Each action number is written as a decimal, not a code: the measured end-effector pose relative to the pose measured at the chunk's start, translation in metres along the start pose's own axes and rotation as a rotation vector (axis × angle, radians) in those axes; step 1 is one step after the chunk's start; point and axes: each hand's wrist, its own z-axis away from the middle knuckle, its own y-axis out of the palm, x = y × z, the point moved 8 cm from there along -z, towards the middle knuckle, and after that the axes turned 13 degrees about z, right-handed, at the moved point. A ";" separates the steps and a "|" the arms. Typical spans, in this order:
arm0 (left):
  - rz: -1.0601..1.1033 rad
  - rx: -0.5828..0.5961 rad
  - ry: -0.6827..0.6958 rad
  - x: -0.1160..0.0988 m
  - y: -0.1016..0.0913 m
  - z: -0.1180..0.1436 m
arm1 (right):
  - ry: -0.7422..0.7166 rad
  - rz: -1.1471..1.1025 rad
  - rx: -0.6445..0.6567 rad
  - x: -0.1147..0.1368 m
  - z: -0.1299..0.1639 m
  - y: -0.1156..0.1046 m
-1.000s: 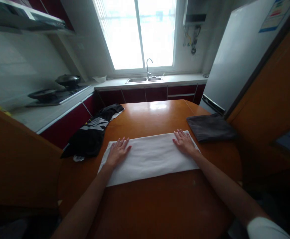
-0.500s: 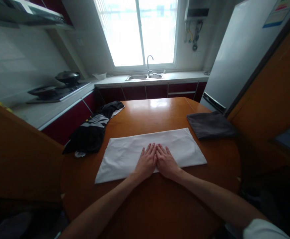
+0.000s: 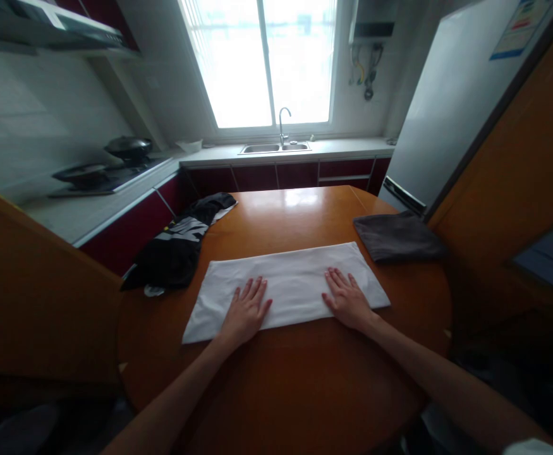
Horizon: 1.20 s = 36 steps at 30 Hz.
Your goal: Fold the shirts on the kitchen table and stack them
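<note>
A white folded cloth (image 3: 292, 281) lies flat in a long, four-sided shape on the wooden table (image 3: 276, 385) in front of me. My left hand (image 3: 246, 311) rests palm down on its left half, fingers spread and pointing away from me. On the right half lies my right hand (image 3: 347, 300), also flat, with the thumb apart from the fingers. Bare cloth shows between the two hands. Faint creases run across the fabric. What kind of cloth item it is, I cannot tell.
Black clothing with white print (image 3: 176, 243) lies heaped at the table's left edge. A folded dark grey cloth (image 3: 397, 237) is at the right. Beyond stand a counter with a sink (image 3: 276, 148), a stove with pans (image 3: 127, 148) and a fridge (image 3: 437, 107).
My hands have slid apart from the cloth's middle, the left one leftward and the right one rightward. The cloth keeps about the same place and shape.
</note>
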 end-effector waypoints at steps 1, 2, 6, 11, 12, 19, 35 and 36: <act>-0.001 -0.010 -0.006 0.010 -0.003 0.006 | 0.031 0.021 0.001 -0.014 0.004 0.001; -0.002 -0.022 -0.009 0.019 -0.007 0.013 | 0.060 0.041 0.002 -0.027 0.009 0.002; -0.022 -0.055 -0.040 0.049 -0.017 0.036 | 0.150 0.088 -0.010 -0.062 0.025 0.004; -0.072 -0.070 -0.166 0.080 -0.025 0.058 | 0.221 0.081 -0.018 -0.074 0.034 0.006; -0.079 -0.073 -0.191 0.084 -0.026 0.061 | 0.228 0.078 -0.017 -0.075 0.034 0.006; -0.110 -0.159 -0.234 0.061 -0.039 0.051 | 0.240 0.060 -0.026 -0.074 0.032 0.008; 0.204 0.058 0.148 -0.119 0.014 -0.109 | 0.247 0.049 -0.001 -0.074 0.031 0.006; 0.197 0.061 0.149 -0.119 0.019 -0.111 | 0.247 0.046 0.001 -0.074 0.031 0.005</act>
